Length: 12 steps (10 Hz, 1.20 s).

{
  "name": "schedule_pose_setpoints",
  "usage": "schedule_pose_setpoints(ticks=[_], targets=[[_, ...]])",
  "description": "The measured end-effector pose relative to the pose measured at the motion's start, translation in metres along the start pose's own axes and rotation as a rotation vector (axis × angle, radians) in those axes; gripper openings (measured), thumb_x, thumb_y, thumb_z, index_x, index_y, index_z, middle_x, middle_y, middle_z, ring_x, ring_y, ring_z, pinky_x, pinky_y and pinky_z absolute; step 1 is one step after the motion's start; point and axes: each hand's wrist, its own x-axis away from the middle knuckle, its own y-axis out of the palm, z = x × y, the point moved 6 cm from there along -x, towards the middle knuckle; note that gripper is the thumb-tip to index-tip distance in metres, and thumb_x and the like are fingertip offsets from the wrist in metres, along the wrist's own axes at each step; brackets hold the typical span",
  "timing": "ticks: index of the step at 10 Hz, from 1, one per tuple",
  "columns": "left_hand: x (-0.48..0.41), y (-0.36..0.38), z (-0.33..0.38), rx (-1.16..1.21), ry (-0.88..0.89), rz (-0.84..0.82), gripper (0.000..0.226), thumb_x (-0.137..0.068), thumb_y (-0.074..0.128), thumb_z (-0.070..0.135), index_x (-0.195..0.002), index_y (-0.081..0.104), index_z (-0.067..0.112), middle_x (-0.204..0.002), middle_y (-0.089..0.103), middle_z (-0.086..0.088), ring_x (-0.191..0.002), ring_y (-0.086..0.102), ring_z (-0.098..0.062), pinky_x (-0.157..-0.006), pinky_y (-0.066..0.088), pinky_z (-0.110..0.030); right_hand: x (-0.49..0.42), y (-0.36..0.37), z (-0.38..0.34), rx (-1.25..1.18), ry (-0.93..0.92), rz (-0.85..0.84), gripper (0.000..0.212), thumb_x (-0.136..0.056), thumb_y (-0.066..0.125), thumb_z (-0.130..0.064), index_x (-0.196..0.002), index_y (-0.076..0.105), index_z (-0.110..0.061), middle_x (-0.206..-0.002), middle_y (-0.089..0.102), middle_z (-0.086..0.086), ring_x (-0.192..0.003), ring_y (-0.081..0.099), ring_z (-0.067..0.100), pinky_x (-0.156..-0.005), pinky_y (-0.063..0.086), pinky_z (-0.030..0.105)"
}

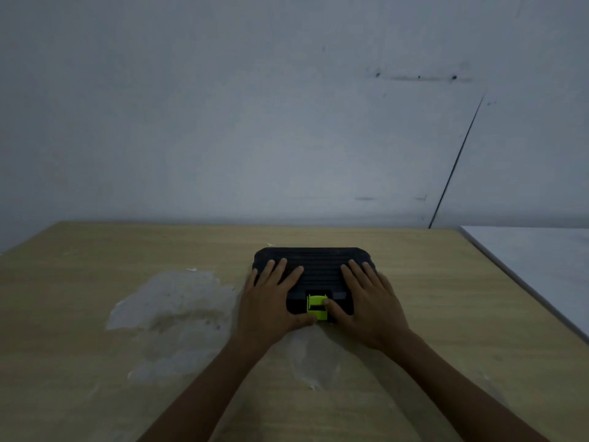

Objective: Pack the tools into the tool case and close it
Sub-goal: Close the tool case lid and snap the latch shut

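Tool case (314,269) lies closed on the table (95,362); left hand (271,301) and right hand (369,304) press flat, fingers spread, thumbs at the green latch (316,307)

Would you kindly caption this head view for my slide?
Both hands press the shut black case, thumbs at its green latch.

The counter (95,314) lies bare to the left of the black tool case (315,266), apart from pale flat smears on its surface. Behind the case a strip of bare counter runs to the wall (255,122). On the right, bare counter reaches a white surface (541,260) along its edge. The left hand (271,301) and right hand (369,304) cover the case's lid and yellow-green latch (316,307).
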Motion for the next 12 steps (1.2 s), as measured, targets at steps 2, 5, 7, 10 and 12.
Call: schedule_pose_setpoints(ticks=[2, 5, 7, 10, 12], targets=[[-0.043, 0.012, -0.018, 0.024, 0.009, -0.039, 0.110, -0.051, 0.020, 0.091, -0.147, 0.007, 0.039, -0.160, 0.004, 0.004, -0.148, 0.002, -0.018, -0.120, 0.001, -0.039, -0.043, 0.012, 0.004, -0.009, 0.008, -0.029, 0.125, -0.051, -0.026, -0.085, -0.152, 0.005, -0.018, -0.162, 0.003, 0.001, -0.149, -0.002, 0.020, -0.120, 0.002, 0.038], [-0.093, 0.029, -0.035, 0.047, -0.012, -0.039, 0.111, -0.049, 0.022, 0.088, -0.147, 0.011, 0.038, -0.160, 0.009, 0.002, -0.148, 0.005, -0.020, -0.118, 0.007, -0.043, -0.095, 0.024, 0.012, -0.007, -0.001, -0.069, 0.105, -0.067, -0.002, -0.076, -0.152, 0.006, -0.014, -0.162, 0.005, 0.003, -0.149, 0.000, 0.021, -0.121, 0.004, 0.040], [-0.099, 0.032, -0.037, 0.031, -0.001, -0.032, 0.109, -0.050, 0.023, 0.088, -0.146, 0.012, 0.038, -0.159, 0.011, 0.002, -0.148, 0.005, -0.019, -0.118, 0.007, -0.042, -0.101, 0.025, 0.013, 0.006, -0.016, -0.071, 0.101, -0.072, 0.002, -0.075, -0.152, 0.007, -0.013, -0.161, 0.006, 0.005, -0.149, 0.002, 0.021, -0.121, 0.005, 0.040], [-0.100, 0.028, -0.037, -0.025, 0.027, -0.211, 0.101, -0.072, 0.055, 0.069, -0.148, 0.001, 0.031, -0.160, 0.000, 0.000, -0.148, -0.003, -0.024, -0.118, 0.005, -0.044, -0.103, 0.022, 0.012, 0.010, -0.027, -0.209, 0.084, -0.092, 0.023, -0.065, -0.152, -0.002, -0.012, -0.162, -0.005, 0.005, -0.149, -0.007, 0.023, -0.121, 0.000, 0.044], [-0.096, 0.002, -0.036, 0.067, -0.032, -0.343, 0.115, -0.058, 0.024, 0.092, -0.149, -0.002, 0.025, -0.160, -0.002, 0.001, -0.148, -0.003, -0.022, -0.118, 0.002, -0.048, -0.107, -0.001, 0.015, -0.079, 0.042, -0.367, 0.088, -0.091, 0.027, -0.065, -0.151, -0.008, -0.012, -0.161, -0.013, 0.006, -0.148, -0.012, 0.024, -0.119, -0.005, 0.048]])
